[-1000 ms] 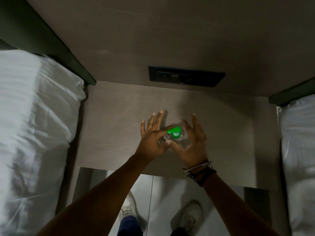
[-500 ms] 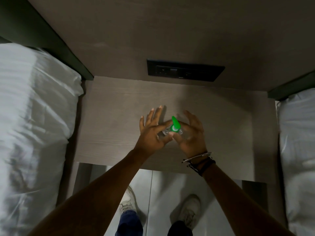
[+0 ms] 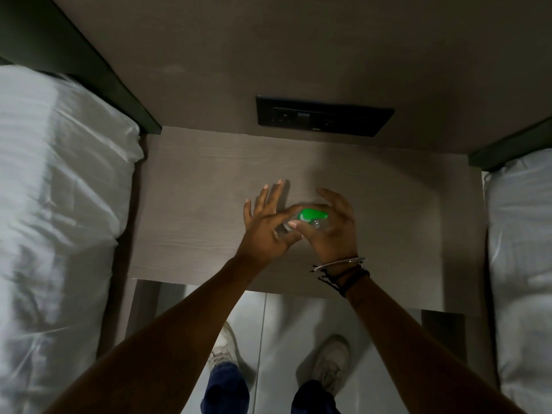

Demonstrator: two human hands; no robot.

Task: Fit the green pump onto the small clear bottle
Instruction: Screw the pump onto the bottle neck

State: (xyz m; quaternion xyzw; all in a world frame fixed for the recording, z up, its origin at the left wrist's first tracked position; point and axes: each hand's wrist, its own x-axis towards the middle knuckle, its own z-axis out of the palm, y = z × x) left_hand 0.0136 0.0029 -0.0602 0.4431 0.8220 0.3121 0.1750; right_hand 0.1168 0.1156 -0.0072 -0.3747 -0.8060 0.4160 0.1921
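Observation:
The green pump (image 3: 312,216) sits on top of the small clear bottle (image 3: 319,226), its nozzle pointing right. The bottle stands on the wooden nightstand (image 3: 203,210) and is mostly hidden by my hands. My left hand (image 3: 265,228) pinches the pump between index finger and thumb, its other fingers spread upward. My right hand (image 3: 331,231) curls around the bottle from the right and near side, thumb on the front.
White bedding (image 3: 59,204) lies to the left and another white bed (image 3: 519,249) to the right of the nightstand. A dark socket panel (image 3: 324,119) is set in the wall behind. My shoes (image 3: 330,363) stand on the pale floor below the front edge.
The pump has turned: its nozzle pointed away half a second ago and now points right. My right hand has closed further around the bottle. The view has shifted slightly.

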